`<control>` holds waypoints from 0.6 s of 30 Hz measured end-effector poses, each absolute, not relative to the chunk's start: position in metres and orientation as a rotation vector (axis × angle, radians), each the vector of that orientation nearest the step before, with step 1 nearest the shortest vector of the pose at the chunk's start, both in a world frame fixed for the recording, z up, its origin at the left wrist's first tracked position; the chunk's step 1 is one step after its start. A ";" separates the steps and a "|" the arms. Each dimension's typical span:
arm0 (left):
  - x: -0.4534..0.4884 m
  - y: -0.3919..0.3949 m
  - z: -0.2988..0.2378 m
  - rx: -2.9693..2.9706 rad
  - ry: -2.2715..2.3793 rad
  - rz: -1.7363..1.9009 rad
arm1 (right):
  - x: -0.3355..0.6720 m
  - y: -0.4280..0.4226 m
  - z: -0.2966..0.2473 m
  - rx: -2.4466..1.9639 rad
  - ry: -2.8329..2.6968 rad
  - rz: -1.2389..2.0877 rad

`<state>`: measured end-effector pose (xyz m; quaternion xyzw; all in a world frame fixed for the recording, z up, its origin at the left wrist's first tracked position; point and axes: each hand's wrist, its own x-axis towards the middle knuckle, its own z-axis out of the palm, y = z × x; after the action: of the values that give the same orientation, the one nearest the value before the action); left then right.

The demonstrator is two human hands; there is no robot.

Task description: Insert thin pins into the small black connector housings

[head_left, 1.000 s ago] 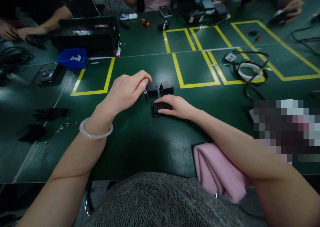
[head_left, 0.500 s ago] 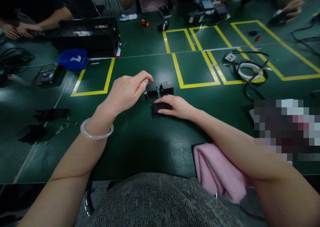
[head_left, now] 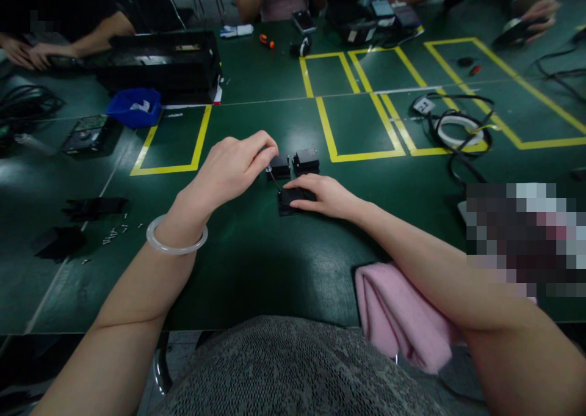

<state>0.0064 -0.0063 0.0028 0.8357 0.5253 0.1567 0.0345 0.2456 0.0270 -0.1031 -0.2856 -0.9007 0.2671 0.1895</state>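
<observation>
Bare left hand (head_left: 235, 164), left of centre, was closed around a thin metal-shafted screwdriver (head_left: 274, 180), tip at a black rectangular block (head_left: 286, 203). Bare right hand (head_left: 328, 196) (apart from the left) was clamped on that block, mid-frame.

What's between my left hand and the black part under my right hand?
In the head view, a thin screwdriver shaft runs from your left hand to the black part.

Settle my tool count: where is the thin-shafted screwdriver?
In the head view, the thin-shafted screwdriver is just left of centre, in the left hand, its tip by the far-left corner of the black block the right hand holds.
</observation>
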 end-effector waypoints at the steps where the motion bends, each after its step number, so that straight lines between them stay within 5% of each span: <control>1: 0.007 -0.006 0.003 2.570 1.631 0.479 | 0.245 0.027 -0.103 -0.802 -2.531 0.751; 18: 0.005 -0.008 0.004 2.561 1.610 0.428 | 0.245 0.027 -0.103 -0.794 -2.535 0.750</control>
<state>0.0051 -0.0082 0.0037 0.8375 0.5265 0.1399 0.0431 0.2446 0.0275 -0.1034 -0.2826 -0.9017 0.2667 0.1894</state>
